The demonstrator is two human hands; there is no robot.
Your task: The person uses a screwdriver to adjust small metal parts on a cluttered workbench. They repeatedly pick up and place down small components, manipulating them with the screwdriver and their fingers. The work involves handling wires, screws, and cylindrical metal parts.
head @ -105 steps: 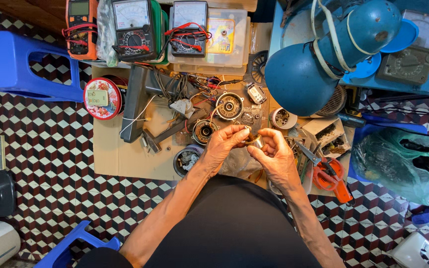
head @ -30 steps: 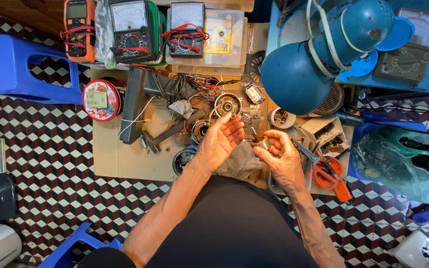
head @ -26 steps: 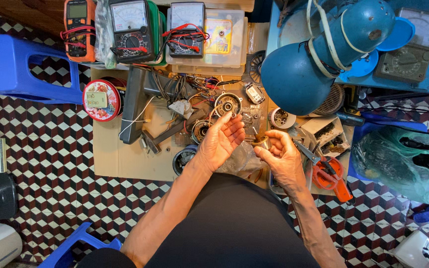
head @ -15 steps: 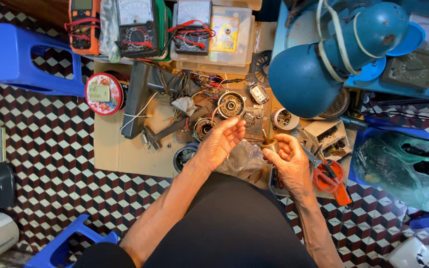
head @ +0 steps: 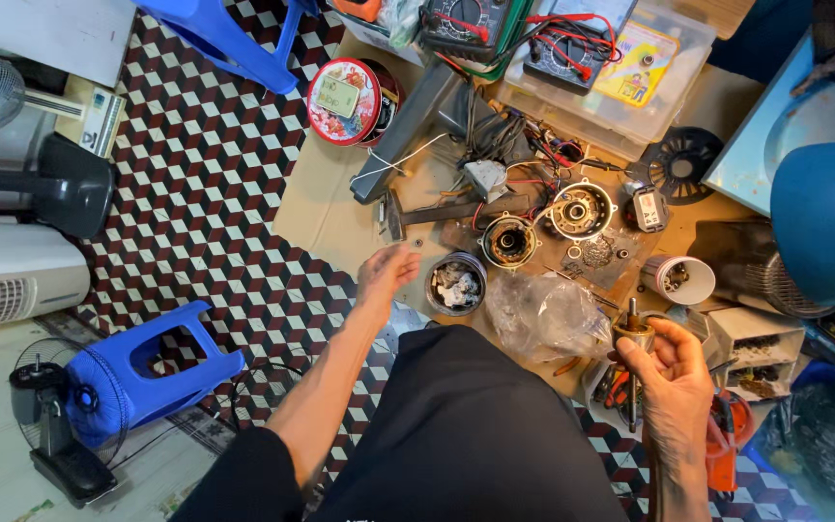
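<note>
Two hands, two jobs. Your right hand (head: 674, 372) pinches the small metal rotor (head: 633, 333) on its thin shaft, near the cardboard mat's (head: 326, 208) right edge; grip the round part, not the shaft. Your left hand (head: 386, 274) hangs spread and empty, just left of the round tin cup (head: 455, 285) of greasy bits.

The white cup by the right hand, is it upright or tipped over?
Tipped over: the white cup lies sideways, its open mouth showing small parts inside.
</note>
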